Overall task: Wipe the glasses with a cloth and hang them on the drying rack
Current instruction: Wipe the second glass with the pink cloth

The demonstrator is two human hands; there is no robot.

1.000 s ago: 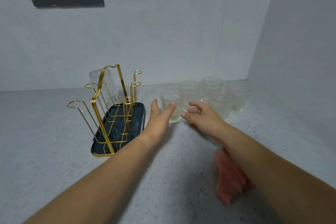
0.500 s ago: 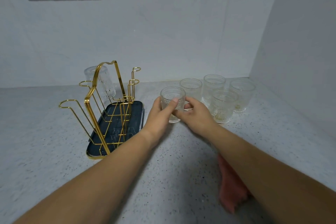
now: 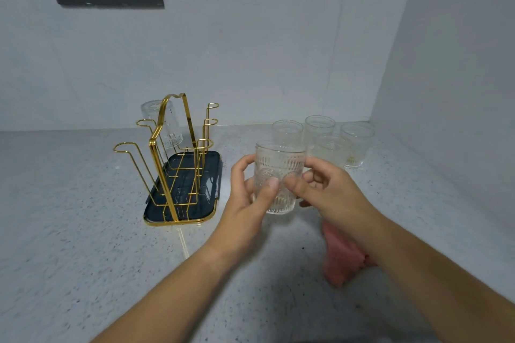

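- One glass [image 3: 163,127] is hung upside down on the gold drying rack [image 3: 178,172]; four empty glasses [image 3: 319,128] are stood upright behind.
- Another empty glass [image 3: 278,175] is held upright just right of the rack, gripped by curled fingers of the left hand [image 3: 248,203] and right hand [image 3: 331,195].
- A pink cloth [image 3: 341,259] is laid on the counter [image 3: 69,231].

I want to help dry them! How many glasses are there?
6. The held glass sits between left hand and right hand; the hung glass is on the rack; four glasses stand on the counter behind. None looks hidden.
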